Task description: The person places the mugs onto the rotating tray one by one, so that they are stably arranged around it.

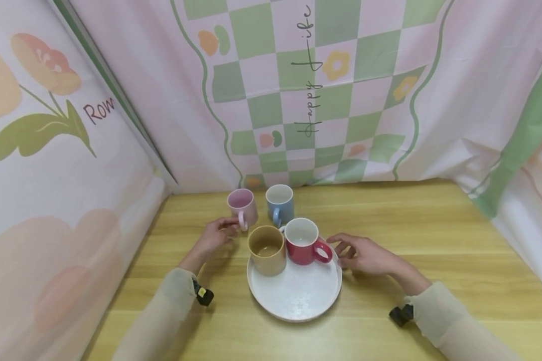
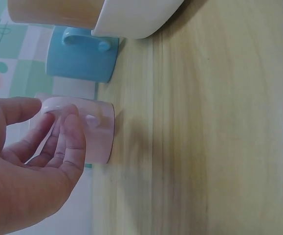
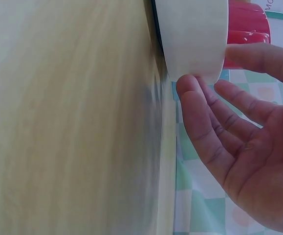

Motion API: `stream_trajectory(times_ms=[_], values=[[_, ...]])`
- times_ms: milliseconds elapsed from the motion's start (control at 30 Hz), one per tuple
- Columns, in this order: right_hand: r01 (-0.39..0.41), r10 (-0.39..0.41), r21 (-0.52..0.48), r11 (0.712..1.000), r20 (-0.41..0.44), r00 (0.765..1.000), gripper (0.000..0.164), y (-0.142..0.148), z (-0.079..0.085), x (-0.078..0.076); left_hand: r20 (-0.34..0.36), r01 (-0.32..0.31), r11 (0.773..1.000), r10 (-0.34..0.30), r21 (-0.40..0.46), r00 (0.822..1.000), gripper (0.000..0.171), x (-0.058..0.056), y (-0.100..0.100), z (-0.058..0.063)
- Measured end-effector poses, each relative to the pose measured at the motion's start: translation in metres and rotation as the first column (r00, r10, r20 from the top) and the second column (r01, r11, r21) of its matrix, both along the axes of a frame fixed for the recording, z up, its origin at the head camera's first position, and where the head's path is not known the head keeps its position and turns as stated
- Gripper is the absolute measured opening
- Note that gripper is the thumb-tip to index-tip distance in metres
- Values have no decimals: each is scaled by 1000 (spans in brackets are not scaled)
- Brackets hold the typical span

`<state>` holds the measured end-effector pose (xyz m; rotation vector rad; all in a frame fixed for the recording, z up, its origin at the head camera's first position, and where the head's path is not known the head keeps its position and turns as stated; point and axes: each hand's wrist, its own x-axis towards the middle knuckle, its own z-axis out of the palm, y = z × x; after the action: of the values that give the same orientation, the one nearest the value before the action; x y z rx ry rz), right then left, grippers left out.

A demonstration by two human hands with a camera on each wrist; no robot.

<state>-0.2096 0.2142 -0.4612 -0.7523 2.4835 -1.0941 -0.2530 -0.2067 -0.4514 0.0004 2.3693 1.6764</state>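
Observation:
My left hand [image 1: 218, 234] is at the handle of a pink mug [image 1: 247, 208], with the thumb and fingers curved and spaced apart. In the left wrist view the fingertips overlap the pink mug's handle [image 2: 93, 120]. At the right rim of a round white tray [image 1: 295, 296] is my right hand [image 1: 363, 254], fingers loosely bent. From the right wrist, the thumb tip lies by the tray's upper edge and the other fingertips by its side. A tan mug [image 1: 267, 250] and a red mug [image 1: 301, 241] with a white inside stand upright on the tray's far part.
A blue mug [image 1: 280, 204] stands upright on the wooden table [image 1: 388, 215], behind the tray and right of the pink mug. A checkered cloth [image 1: 298, 100] hangs along the table's far edge. A flower-printed panel [image 1: 63, 210] borders the left side.

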Motion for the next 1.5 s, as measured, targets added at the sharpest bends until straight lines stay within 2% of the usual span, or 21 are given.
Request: stream_trajectory(times_ms=[100,300,633,867,1500], values=[[-10,10,-7,1000,23,1000,56,1,-1,0,0,1,1000,-1,-7,1000,40,0,1,0],[-35,35,-4,999,52,998,64,1,2,2,16,-3,999,3,40,1000,39,-3,4,-1],[-61,60,14,998,56,997,72,3,1,2,30,-16,997,14,70,999,39,-7,6,-3],[-88,87,7,996,48,995,74,5,0,3,22,-3,995,0,99,1000,41,-9,7,-5],[-99,99,-4,995,63,993,80,5,0,4,48,-55,987,49,151,998,37,-10,5,-6]])
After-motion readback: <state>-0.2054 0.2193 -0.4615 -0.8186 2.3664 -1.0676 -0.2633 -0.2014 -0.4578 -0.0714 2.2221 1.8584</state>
